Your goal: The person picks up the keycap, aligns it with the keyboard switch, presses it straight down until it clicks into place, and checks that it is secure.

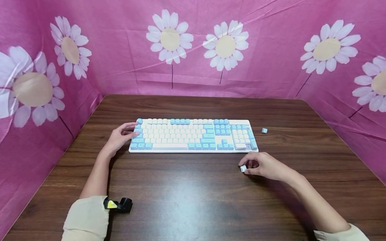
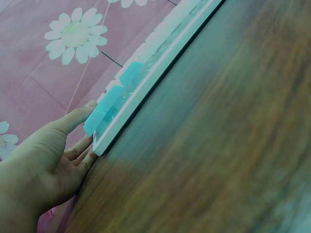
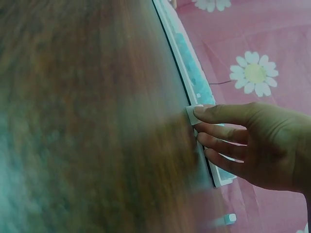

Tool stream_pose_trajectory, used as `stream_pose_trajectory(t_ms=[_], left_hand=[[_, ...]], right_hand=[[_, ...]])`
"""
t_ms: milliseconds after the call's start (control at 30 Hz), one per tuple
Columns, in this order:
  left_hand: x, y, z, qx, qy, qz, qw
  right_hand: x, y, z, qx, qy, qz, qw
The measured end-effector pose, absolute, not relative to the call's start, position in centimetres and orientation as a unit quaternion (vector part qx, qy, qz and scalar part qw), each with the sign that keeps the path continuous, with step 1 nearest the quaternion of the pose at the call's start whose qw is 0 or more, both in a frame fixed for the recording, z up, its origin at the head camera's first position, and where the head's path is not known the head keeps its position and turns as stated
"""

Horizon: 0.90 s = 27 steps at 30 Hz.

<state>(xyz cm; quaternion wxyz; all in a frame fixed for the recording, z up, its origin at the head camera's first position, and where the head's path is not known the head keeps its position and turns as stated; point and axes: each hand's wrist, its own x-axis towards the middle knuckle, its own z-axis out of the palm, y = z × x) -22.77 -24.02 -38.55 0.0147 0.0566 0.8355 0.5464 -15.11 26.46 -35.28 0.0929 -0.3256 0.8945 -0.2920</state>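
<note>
A white and light-blue keyboard [image 1: 193, 135] lies on the wooden table. At its left end my left hand [image 1: 119, 139] grips the edge, the thumb over the blue keys and the other fingers along the side, as the left wrist view [image 2: 53, 160] also has it. Just in front of the keyboard's right end, my right hand [image 1: 265, 165] pinches a small white keycap [image 1: 243, 168] between thumb and fingers. In the right wrist view that keycap [image 3: 192, 115] overlaps the keyboard's front edge. On the number pad, bare spots show among the keys.
A loose blue keycap [image 1: 264, 130] rests on the table [image 1: 181, 201] to the right of the keyboard. A pink cloth [image 1: 196, 80] with white daisies hangs behind and at both sides. A black strap mount [image 1: 119, 205] is on the left sleeve.
</note>
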Motion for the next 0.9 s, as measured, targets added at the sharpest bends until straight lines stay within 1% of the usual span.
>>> stream_pose_trajectory(t_ms=[333,900], left_hand=[[-22.62,-23.96,-38.39,0.057,0.837,0.545,0.014],[-22.76,-24.01,-38.42,0.051,0.835,0.547,0.018]], right_hand=[[-14.89,26.21,-35.29,-0.314,0.890,-0.310,0.110],[-14.98,25.88,-35.14,-0.329,0.892,-0.292,0.107]])
